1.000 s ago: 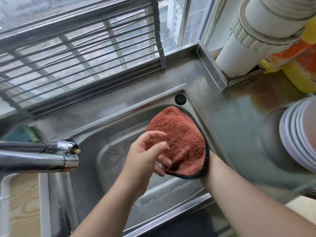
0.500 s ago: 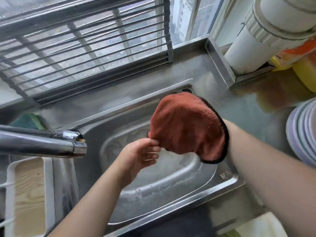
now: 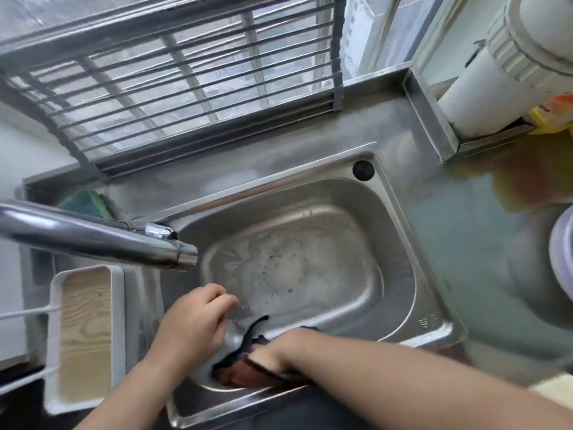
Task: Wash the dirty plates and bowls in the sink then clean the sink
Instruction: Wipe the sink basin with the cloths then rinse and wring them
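1. Pressing into the near corner of the sink (image 3: 400,243), the right hand (image 3: 273,352) lies on a rust-red cloth (image 3: 238,375) with black edging; its fingers are hidden by cloth and blur, so whether they spread or curl cannot be told.
2. Cloth: bunched at the sink's near wall, long axis running roughly from the near left toward the right along that wall; a strip of black edging curls up toward the basin floor. Much of it is covered by the right hand and forearm.
3. Left hand (image 3: 195,324): just left of the cloth, over the sink's near-left part, fingers curled loosely together; whether the fingertips pinch the cloth's edge cannot be made out.
4. Tray (image 3: 52,336): white rim, wood-grain base, left of the sink, long axis running near to far.
5. Faucet (image 3: 102,240): chrome spout pointing right, its tip over the sink's left edge.
6. Stacked plates (image 3: 561,249): right of the sink, cut off by the frame edge.
7. Green sponge (image 3: 83,203): behind the faucet, at the sink's far left, partly hidden.
8. Black plug (image 3: 363,170): on the sink's far-right rim corner.
9. White pipe (image 3: 496,72) and yellow bottle (image 3: 552,116): beyond the sink's far right, both cropped.
10. Slatted rack (image 3: 186,79): leaning against the window behind the sink.
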The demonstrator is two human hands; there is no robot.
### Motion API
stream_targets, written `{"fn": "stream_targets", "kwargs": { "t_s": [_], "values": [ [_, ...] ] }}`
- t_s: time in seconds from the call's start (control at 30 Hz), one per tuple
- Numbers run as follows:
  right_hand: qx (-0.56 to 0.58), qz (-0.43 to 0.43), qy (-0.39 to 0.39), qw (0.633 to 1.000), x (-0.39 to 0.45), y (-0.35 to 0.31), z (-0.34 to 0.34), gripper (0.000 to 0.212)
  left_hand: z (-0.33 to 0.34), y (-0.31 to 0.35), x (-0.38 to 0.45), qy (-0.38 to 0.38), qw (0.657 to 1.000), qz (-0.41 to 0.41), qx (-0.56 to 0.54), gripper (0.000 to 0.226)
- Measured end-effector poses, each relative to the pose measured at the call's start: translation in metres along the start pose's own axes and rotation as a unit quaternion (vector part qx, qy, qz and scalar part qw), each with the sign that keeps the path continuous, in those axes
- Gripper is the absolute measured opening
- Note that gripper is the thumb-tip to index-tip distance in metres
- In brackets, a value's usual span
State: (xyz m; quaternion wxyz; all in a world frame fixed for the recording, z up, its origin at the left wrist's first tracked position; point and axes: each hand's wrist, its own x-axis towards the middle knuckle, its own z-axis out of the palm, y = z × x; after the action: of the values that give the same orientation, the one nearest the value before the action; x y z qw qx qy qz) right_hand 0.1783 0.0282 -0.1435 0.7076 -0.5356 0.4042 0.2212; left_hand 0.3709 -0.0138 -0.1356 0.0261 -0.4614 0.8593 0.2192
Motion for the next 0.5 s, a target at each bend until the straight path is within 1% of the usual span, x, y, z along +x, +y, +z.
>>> {"fn": "stream_targets", "kwargs": {
  "t_s": [0.03, 0.07, 0.1, 0.13, 0.17, 0.2, 0.23, 0.27, 0.3, 0.33, 0.37, 0.4, 0.43, 0.47, 0.5],
  "values": [
    [0.006, -0.006, 0.024, 1.0, 0.01, -0.02, 0.005, 0.056, -0.002, -0.001, -0.002, 0.019, 1.0, 0.005, 0.011, 0.033],
    [0.003, 0.006, 0.022, 1.0, 0.022, -0.037, 0.012, 0.057, -0.001, -0.003, -0.005, 0.039, 0.999, 0.004, 0.02, 0.037],
    [-0.011, 0.038, 0.021, 0.999, 0.03, -0.047, 0.018, 0.067, -0.001, -0.003, -0.007, 0.046, 0.999, -0.007, 0.026, 0.039],
    [-0.012, 0.049, 0.053, 0.997, 0.035, -0.049, 0.017, 0.072, 0.001, -0.003, -0.008, 0.052, 0.998, -0.017, 0.032, 0.04],
    [-0.028, 0.047, 0.061, 0.997, 0.031, -0.047, 0.017, 0.069, 0.002, -0.001, -0.008, 0.051, 0.998, -0.023, 0.038, 0.04],
    [-0.026, 0.031, 0.054, 0.998, 0.031, -0.037, 0.018, 0.061, 0.005, 0.001, -0.008, 0.048, 0.998, -0.019, 0.042, 0.04],
    [-0.037, 0.015, 0.03, 0.999, 0.024, -0.027, 0.016, 0.052, 0.006, 0.004, -0.006, 0.041, 0.998, -0.017, 0.043, 0.039],
    [-0.057, -0.004, 0.024, 0.998, 0.012, -0.017, 0.012, 0.047, 0.007, 0.006, -0.005, 0.036, 0.998, -0.014, 0.04, 0.037],
    [-0.062, -0.022, 0.032, 0.997, -0.003, -0.008, 0.009, 0.047, 0.007, 0.006, -0.003, 0.03, 0.999, -0.016, 0.04, 0.035],
    [-0.068, -0.057, 0.05, 0.995, -0.009, 0.005, 0.006, 0.049, 0.007, 0.005, -0.003, 0.023, 0.999, -0.014, 0.041, 0.032],
    [-0.041, -0.09, 0.047, 0.994, -0.022, 0.014, 0.001, 0.048, 0.006, 0.005, -0.003, 0.012, 0.999, -0.013, 0.04, 0.029],
    [-0.064, -0.104, 0.023, 0.992, -0.032, 0.025, -0.002, 0.046, 0.006, 0.004, -0.003, 0.003, 0.999, -0.012, 0.038, 0.027],
    [-0.092, -0.091, -0.016, 0.991, -0.038, 0.045, -0.006, 0.046, 0.006, 0.004, -0.004, -0.006, 0.999, -0.013, 0.037, 0.025],
    [-0.143, -0.061, -0.04, 0.987, -0.045, 0.066, -0.013, 0.048, 0.005, 0.003, -0.004, -0.012, 0.999, -0.013, 0.038, 0.023],
    [-0.156, 0.004, -0.054, 0.986, -0.055, 0.088, -0.023, 0.05, 0.005, 0.004, -0.003, -0.018, 0.999, -0.014, 0.039, 0.023]
  ]
}}
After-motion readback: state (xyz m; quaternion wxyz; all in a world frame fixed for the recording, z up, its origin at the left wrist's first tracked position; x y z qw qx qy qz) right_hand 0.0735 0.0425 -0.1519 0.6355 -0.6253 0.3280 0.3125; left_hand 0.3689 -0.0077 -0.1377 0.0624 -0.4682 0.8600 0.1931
